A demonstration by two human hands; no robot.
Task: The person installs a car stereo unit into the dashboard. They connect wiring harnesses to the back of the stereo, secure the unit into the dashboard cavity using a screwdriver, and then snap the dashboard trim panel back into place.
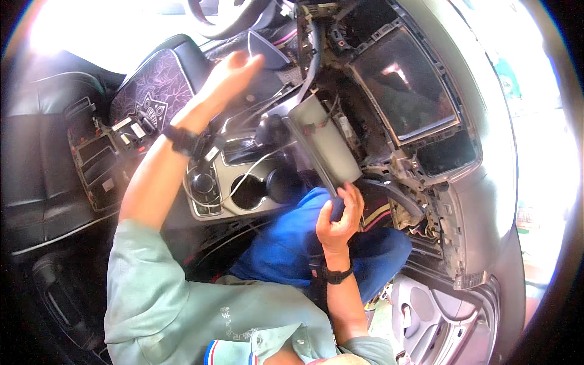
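Note:
My right hand [342, 220] is at the near end of a long box-like car part [331, 143], pale grey with a dark front edge. Its fingers and thumb close round the corner of that part, which sits tilted before the opened dashboard. Out to the left, my left hand [236, 68] is raised over the centre console, close to a dark triangular trim piece [267, 50]. Slight blur softens its fingers; they look loosely apart, with nothing seen in them. A large dark screen [406, 85] stands in the stripped dashboard, beyond the box-like part.
The centre console [230, 182] has a round knob [204, 181], cup holders and a white cable [246, 176]. A removed trim frame [97, 155] lies on the black seat [36, 158]. The steering wheel [228, 27] is at the top. Brackets and wiring are exposed near my right hand.

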